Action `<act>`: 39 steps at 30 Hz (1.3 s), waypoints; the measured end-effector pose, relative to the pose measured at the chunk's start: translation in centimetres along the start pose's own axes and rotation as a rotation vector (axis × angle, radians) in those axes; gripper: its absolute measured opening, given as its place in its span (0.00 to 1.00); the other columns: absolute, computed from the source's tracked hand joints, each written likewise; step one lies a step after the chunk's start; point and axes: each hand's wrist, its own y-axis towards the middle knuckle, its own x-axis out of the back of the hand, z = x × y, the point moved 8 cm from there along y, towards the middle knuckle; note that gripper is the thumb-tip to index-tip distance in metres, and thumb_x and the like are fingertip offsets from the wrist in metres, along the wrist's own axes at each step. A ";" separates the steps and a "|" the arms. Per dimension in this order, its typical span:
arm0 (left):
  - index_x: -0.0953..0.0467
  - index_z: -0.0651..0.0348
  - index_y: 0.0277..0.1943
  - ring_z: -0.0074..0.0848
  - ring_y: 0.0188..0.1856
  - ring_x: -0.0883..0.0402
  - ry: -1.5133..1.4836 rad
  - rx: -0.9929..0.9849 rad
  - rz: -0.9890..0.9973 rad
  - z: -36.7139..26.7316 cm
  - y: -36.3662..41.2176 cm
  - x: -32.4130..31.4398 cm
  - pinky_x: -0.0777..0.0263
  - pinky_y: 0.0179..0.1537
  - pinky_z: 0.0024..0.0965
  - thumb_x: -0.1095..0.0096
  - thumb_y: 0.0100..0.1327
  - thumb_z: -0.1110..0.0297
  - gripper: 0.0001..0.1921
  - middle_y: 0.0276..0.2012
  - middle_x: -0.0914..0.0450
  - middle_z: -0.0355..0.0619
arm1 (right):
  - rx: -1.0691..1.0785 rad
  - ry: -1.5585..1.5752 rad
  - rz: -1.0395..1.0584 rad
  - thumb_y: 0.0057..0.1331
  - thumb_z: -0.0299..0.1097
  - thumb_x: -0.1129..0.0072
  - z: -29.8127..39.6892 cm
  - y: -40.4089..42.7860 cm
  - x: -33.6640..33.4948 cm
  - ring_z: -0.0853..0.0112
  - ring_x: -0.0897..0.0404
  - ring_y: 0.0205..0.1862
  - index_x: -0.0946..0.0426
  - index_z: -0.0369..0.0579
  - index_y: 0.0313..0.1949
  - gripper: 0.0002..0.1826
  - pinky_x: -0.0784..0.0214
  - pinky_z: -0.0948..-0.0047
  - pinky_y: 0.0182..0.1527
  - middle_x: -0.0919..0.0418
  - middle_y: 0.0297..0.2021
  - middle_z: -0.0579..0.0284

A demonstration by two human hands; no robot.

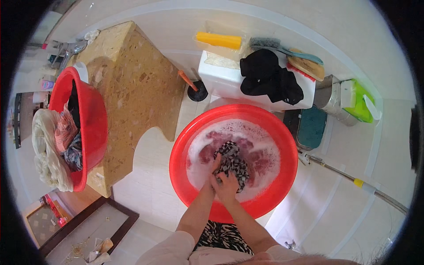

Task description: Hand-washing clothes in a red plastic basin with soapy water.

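Observation:
Before me is a large red plastic basin of foamy, pinkish soapy water. In it lies a bunched, wet black-and-white patterned cloth. My left hand is at the cloth's left side, its fingers partly hidden against the fabric. My right hand presses over the cloth's lower part, fingers bent into it. The two hands are close together, with the wrists near each other above the suds.
A second red basin holding clothes stands on the brown stone counter at left. Black garments and a scrub brush lie on the white toilet tank. A plunger stands behind; a metal pole is at right.

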 end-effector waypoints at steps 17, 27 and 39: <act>0.36 0.72 0.58 0.48 0.63 0.39 1.095 -0.684 -0.098 -7.9 -11.1 -4.1 0.44 0.63 0.40 0.35 0.56 0.57 0.34 0.61 0.39 0.62 | 0.119 -0.102 0.187 0.58 0.28 0.43 -14.5 7.5 7.8 0.45 0.34 0.54 0.34 0.54 0.58 0.27 0.37 0.55 0.55 0.35 0.54 0.39; 0.28 0.60 0.42 0.57 0.65 0.48 1.466 -1.185 -0.122 -8.7 -9.8 -5.7 0.49 0.62 0.57 0.23 0.41 0.59 0.27 0.66 0.50 0.60 | -0.212 -0.376 0.297 0.54 0.41 0.38 -19.8 9.0 -0.6 0.41 0.49 0.66 0.37 0.56 0.62 0.35 0.54 0.53 0.67 0.46 0.63 0.34; 0.32 0.55 0.58 0.53 0.66 0.45 1.630 -0.718 -0.275 -1.1 5.1 -3.3 0.44 0.62 0.52 0.40 0.54 0.62 0.27 0.65 0.47 0.62 | 0.099 -0.147 0.232 0.45 0.33 0.35 -11.5 3.7 -3.7 0.43 0.38 0.53 0.28 0.42 0.45 0.25 0.44 0.46 0.56 0.37 0.53 0.43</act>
